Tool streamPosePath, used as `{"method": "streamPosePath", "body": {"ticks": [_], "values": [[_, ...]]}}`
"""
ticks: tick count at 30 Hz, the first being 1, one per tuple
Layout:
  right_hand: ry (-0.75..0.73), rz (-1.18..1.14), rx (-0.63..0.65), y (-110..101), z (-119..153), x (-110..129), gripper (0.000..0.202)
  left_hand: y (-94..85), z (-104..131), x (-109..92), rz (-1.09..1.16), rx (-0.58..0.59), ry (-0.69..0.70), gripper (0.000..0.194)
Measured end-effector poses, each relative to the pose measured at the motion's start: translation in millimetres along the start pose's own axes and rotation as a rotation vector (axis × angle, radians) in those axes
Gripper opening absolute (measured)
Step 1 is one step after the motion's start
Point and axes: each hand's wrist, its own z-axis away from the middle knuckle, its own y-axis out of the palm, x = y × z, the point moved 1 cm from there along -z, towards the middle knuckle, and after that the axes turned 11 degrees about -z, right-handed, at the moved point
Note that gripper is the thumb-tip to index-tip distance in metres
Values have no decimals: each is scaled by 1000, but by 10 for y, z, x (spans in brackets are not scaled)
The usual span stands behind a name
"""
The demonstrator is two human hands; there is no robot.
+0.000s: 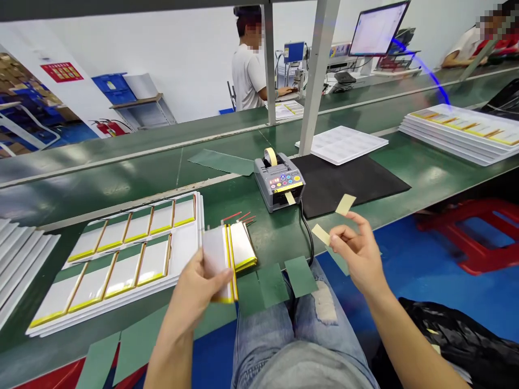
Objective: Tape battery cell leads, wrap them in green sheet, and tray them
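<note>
My left hand [198, 286] grips a flat white battery cell [217, 256] with yellow edging, thumb across its front. Behind it, a small stack of similar cells [243, 246] with red wires lies on the green table. My right hand [357, 246] is raised at the table's front edge. Between its thumb and a finger is one pale yellow tape piece [321, 234]; a second tape piece [345, 205] clings to another fingertip. A grey tape dispenser [279, 181] stands between and beyond my hands, a short tape strip sticking out of its front.
On the left, a stacked white tray [184, 254] holds two rows of cells. A black mat [352, 183] lies right of the dispenser, partly under an empty white tray [343, 145]. More filled trays [466, 129] stand far right. A person [248, 70] works across the table.
</note>
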Motion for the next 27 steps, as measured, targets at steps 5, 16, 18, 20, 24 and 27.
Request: {"method": "streamPosePath", "body": {"ticks": [5,16,18,20,24,27], "values": [[14,-64,175,99,29,294,46,411,436,0,452,510,-131,82],[331,306,901,236,111,364,68,679,643,-204,-114,817,116,51],[328,353,925,234,124,347,69,681,649,-208,-155,803,120,53],[320,379,942,230,134,327,70,685,655,-203,-180,795,112,56],[313,400,959,226,136,305,70,681,660,-202,-209,789,98,60],[312,414,965,224,131,302,69,673,656,-222,-218,784,99,62]]}}
